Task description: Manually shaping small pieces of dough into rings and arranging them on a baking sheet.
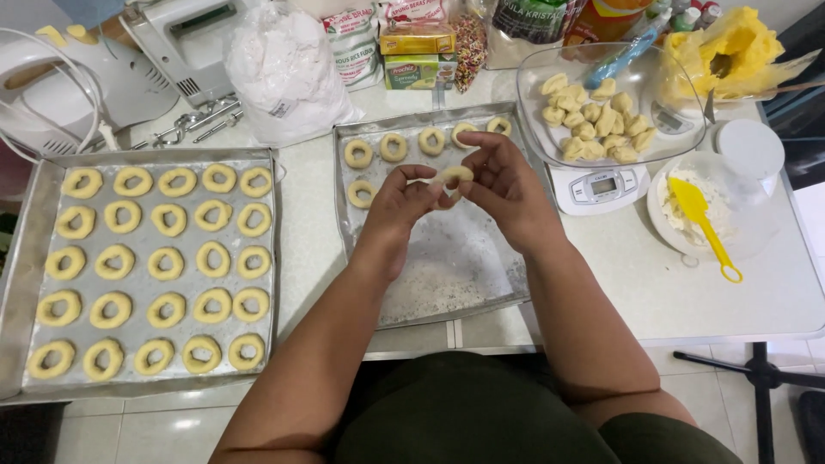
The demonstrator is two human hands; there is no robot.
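My left hand (400,203) and my right hand (503,187) meet above a floured metal tray (447,266) and pinch a pale strip of dough (453,174) between their fingertips. The strip is bent into a curve. Several finished dough rings (394,147) lie along the far edge of that tray. To the left, a larger tray (21,258) is filled with rows of dough rings (163,262).
A glass bowl of dough lumps (593,116) sits on a white kitchen scale (601,185). A white bowl with a yellow spatula (705,223) stands at the right. A flour bag (284,69), a hand mixer (185,43) and packets line the back.
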